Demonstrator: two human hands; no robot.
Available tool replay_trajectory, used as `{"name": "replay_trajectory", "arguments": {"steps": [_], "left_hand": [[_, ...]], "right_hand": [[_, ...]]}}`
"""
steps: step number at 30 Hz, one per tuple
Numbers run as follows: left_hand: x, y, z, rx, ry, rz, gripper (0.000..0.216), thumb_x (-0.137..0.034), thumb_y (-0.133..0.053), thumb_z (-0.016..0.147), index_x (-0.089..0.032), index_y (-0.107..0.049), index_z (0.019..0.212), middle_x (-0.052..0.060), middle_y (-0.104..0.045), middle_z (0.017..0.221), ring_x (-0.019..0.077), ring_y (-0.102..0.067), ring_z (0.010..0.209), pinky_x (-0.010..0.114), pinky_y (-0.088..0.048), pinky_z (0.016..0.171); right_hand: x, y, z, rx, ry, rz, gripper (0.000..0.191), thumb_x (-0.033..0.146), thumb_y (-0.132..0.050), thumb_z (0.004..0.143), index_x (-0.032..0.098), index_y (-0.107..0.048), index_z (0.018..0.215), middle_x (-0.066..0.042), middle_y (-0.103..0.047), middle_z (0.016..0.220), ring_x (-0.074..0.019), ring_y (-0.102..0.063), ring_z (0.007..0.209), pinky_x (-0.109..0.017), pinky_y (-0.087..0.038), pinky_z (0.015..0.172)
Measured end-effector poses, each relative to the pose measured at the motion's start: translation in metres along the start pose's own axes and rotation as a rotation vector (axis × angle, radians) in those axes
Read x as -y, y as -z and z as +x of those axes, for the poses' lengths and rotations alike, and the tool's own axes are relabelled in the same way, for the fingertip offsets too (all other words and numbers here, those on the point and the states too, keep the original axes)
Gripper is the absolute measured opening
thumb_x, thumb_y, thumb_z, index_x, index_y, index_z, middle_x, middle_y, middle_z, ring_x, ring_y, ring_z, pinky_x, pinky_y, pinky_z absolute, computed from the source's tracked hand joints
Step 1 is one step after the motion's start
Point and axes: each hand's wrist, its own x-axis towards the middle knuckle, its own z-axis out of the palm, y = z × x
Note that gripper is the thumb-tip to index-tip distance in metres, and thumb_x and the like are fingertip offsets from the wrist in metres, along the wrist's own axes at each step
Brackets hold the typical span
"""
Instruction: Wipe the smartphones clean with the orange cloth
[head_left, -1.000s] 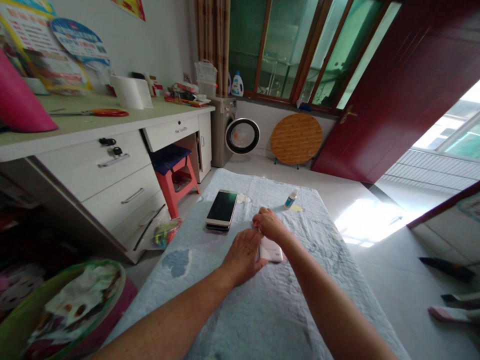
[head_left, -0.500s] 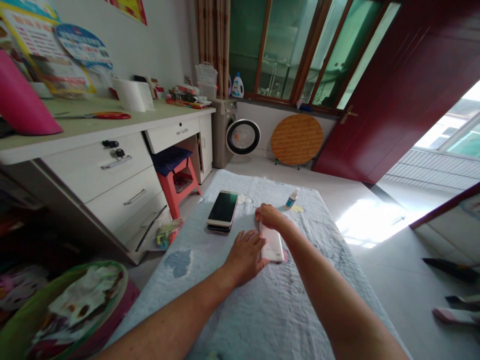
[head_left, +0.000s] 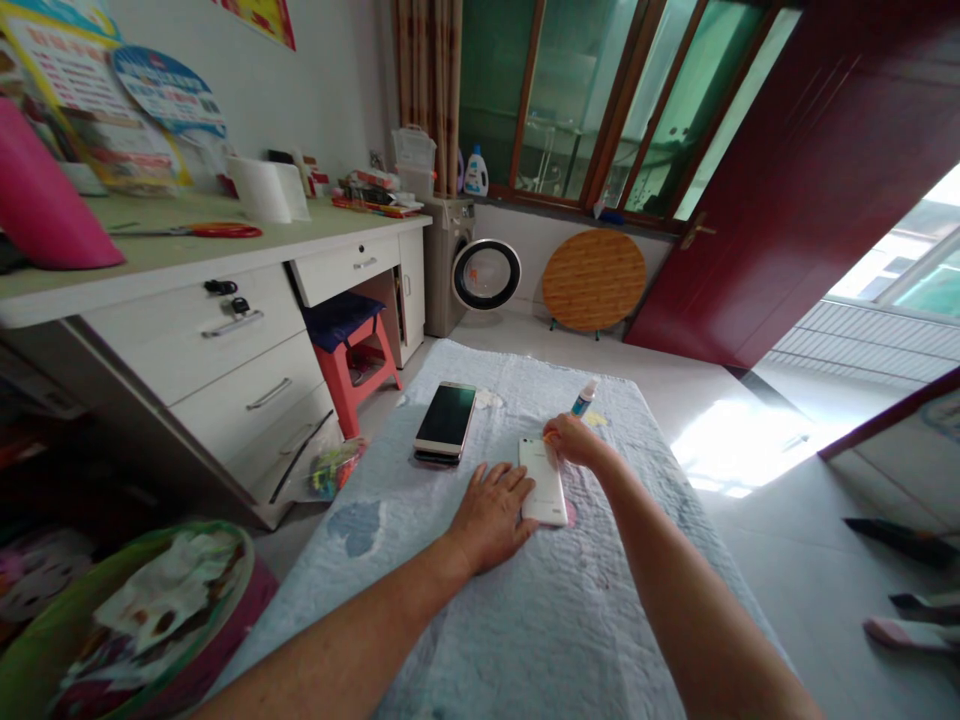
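Note:
A white smartphone (head_left: 546, 485) lies back up on the cloth-covered table, its camera end away from me. My left hand (head_left: 491, 515) rests flat at its left side, fingers spread, with fingertips and thumb touching the phone's edge. At the far right corner of the phone, my right hand (head_left: 574, 440) is closed in a pinch. A bit of something orange (head_left: 550, 434) shows at its fingertips, too small to name. Just beyond that hand stands a small spray bottle (head_left: 583, 399) with a blue label. To the left, a dark-screened phone (head_left: 448, 415) lies on top of another dark one.
A pale blue quilted cloth (head_left: 517, 640) with patches covers the table. Along the left stands a white desk (head_left: 232, 365) with drawers, a red stool (head_left: 356, 370) under it. A full waste bin (head_left: 259, 590) is at the lower left. A washing machine (head_left: 448, 265) stands open behind.
My right hand has slid to the right along the phone's far end, uncovering its camera corner. My left hand has stayed in place at the left edge.

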Motion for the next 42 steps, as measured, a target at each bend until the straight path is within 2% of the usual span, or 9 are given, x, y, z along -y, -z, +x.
{"name": "replay_trajectory", "arguments": {"steps": [5, 10, 14, 18, 24, 29, 36, 42], "left_hand": [[0.002, -0.002, 0.000, 0.003, -0.016, -0.012, 0.046, -0.045, -0.059, 0.086, -0.026, -0.050, 0.127, 0.005, -0.049, 0.140, 0.0293, -0.039, 0.130, 0.055, -0.022, 0.111], [0.003, -0.003, -0.001, -0.023, -0.019, -0.022, 0.047, -0.042, -0.062, 0.085, -0.025, -0.049, 0.127, 0.006, -0.050, 0.140, 0.0292, -0.039, 0.130, 0.054, -0.021, 0.112], [0.002, -0.002, -0.001, -0.029, -0.020, -0.028, 0.047, -0.040, -0.062, 0.085, -0.025, -0.048, 0.128, 0.007, -0.051, 0.139, 0.0287, -0.040, 0.129, 0.053, -0.022, 0.111], [0.001, -0.002, -0.001, -0.033, -0.017, -0.027, 0.048, -0.041, -0.062, 0.085, -0.025, -0.048, 0.129, 0.008, -0.050, 0.139, 0.0286, -0.039, 0.129, 0.052, -0.022, 0.111], [0.002, -0.001, -0.001, -0.010, -0.009, -0.030, 0.047, -0.047, -0.058, 0.087, -0.025, -0.050, 0.128, 0.006, -0.050, 0.140, 0.0291, -0.040, 0.129, 0.052, -0.022, 0.111], [0.003, 0.000, 0.000, -0.003, -0.016, -0.037, 0.047, -0.047, -0.055, 0.089, -0.027, -0.049, 0.130, 0.005, -0.049, 0.141, 0.0288, -0.040, 0.129, 0.053, -0.022, 0.111], [0.004, 0.000, 0.000, 0.010, -0.020, -0.037, 0.049, -0.048, -0.054, 0.089, -0.025, -0.049, 0.132, 0.007, -0.048, 0.142, 0.0292, -0.039, 0.131, 0.053, -0.022, 0.112], [0.005, 0.002, 0.002, 0.026, -0.019, -0.043, 0.049, -0.048, -0.056, 0.088, -0.024, -0.051, 0.131, 0.008, -0.049, 0.142, 0.0305, -0.039, 0.131, 0.053, -0.023, 0.111]], "right_hand": [[0.004, -0.002, 0.006, -0.005, -0.005, -0.026, 0.031, 0.010, -0.047, 0.082, 0.012, -0.074, 0.096, -0.013, -0.072, 0.094, -0.0188, -0.066, 0.085, -0.024, -0.044, 0.073], [0.023, -0.004, 0.019, -0.014, 0.019, -0.036, 0.030, 0.012, -0.048, 0.084, 0.014, -0.073, 0.100, -0.015, -0.069, 0.105, -0.0205, -0.065, 0.093, -0.025, -0.045, 0.078], [0.038, -0.003, 0.026, -0.010, 0.034, -0.017, 0.029, 0.015, -0.048, 0.086, 0.016, -0.073, 0.100, -0.014, -0.069, 0.105, -0.0204, -0.065, 0.093, -0.025, -0.045, 0.078], [0.037, -0.002, 0.025, -0.008, 0.037, 0.018, 0.028, 0.017, -0.049, 0.086, 0.016, -0.074, 0.100, -0.013, -0.070, 0.104, -0.0193, -0.066, 0.091, -0.024, -0.045, 0.076], [0.009, -0.003, 0.008, -0.022, -0.012, 0.089, 0.030, 0.009, -0.047, 0.081, 0.012, -0.075, 0.094, -0.011, -0.073, 0.090, -0.0170, -0.065, 0.079, -0.022, -0.044, 0.068], [-0.007, -0.006, -0.006, -0.078, -0.059, 0.145, 0.030, 0.009, -0.047, 0.080, 0.012, -0.074, 0.094, -0.010, -0.073, 0.094, -0.0160, -0.064, 0.086, -0.020, -0.042, 0.074], [-0.010, -0.017, -0.021, -0.144, -0.184, 0.173, 0.029, 0.015, -0.045, 0.082, 0.014, -0.071, 0.095, -0.009, -0.072, 0.090, -0.0171, -0.063, 0.083, -0.022, -0.039, 0.067], [0.001, -0.020, -0.048, -0.169, -0.208, 0.199, 0.024, 0.019, -0.049, 0.082, 0.017, -0.070, 0.094, -0.006, -0.072, 0.088, -0.0155, -0.062, 0.080, -0.022, -0.037, 0.066]]}}
